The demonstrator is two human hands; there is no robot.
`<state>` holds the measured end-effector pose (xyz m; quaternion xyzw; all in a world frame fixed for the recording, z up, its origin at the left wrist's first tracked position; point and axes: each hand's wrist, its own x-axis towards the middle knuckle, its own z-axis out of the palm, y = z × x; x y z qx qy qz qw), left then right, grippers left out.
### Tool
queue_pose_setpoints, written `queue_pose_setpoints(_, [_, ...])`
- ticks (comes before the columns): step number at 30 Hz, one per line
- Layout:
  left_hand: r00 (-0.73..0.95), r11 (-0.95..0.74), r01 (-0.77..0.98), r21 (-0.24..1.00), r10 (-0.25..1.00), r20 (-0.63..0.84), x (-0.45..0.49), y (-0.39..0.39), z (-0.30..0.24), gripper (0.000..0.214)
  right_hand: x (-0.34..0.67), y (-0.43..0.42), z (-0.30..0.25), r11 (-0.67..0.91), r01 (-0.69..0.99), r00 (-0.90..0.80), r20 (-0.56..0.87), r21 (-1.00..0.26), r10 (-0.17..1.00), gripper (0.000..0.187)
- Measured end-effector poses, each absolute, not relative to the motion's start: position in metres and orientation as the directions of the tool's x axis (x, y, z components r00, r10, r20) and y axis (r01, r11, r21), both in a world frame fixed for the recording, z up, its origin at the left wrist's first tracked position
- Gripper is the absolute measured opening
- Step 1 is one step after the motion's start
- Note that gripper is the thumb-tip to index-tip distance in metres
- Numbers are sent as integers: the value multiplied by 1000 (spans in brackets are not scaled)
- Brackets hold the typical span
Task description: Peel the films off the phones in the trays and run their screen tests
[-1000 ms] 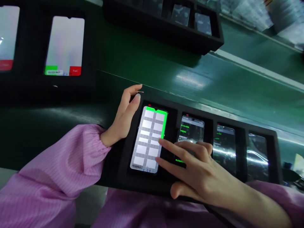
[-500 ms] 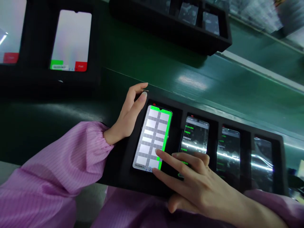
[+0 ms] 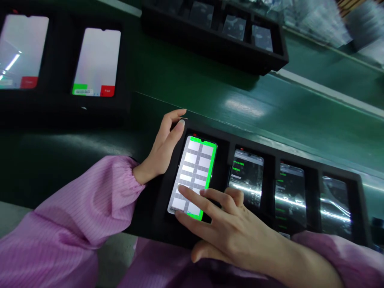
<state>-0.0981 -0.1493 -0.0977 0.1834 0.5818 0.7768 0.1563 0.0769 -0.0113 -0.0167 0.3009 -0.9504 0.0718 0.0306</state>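
Observation:
A lit phone (image 3: 192, 170) lies in the left slot of a black tray (image 3: 224, 154). Its screen has grey blocks on white, with green along the top, right and part of the bottom. My right hand (image 3: 228, 228) is over its lower part, fingers spread, a fingertip at the screen's lower left and another near the bottom edge. My left hand (image 3: 163, 146) rests by the tray's upper left corner, thumb and forefinger apart; a thin pale sliver shows between them, too small to name. Beside this phone sits a second phone (image 3: 247, 172) with green text on black.
Further right in the tray are a dim phone (image 3: 289, 192) and a dark phone (image 3: 334, 200). At upper left, a white-screened phone (image 3: 97, 60) and another phone (image 3: 24, 52) lie in black holders. A black box (image 3: 210, 44) of wrapped pieces stands behind on the green bench (image 3: 192, 84).
My right hand has slid left across the lit screen. Green now runs along part of its bottom edge. The left hand stays in place; the view has shifted slightly.

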Motion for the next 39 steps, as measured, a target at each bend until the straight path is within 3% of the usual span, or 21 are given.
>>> queue_pose_setpoints(13, [-873,-259,-44,965,479,89,-99,-151,-98,54,45,-11,-15,810,-575,-818,78,-116,-569,50])
queue_pose_setpoints(17, [-872,-241,-24,970,480,97,-99,-152,-98,54,21,2,-16,822,-560,-828,100,-102,-552,54])
queue_pose_setpoints(29, [-872,-227,22,974,471,130,-99,-152,-96,51,-31,37,-19,930,-341,-940,34,-140,-340,59])
queue_pose_setpoints(39, [-870,-234,-29,972,484,91,-99,-152,-97,55,-23,52,-14,931,-338,-941,50,-135,-335,54])
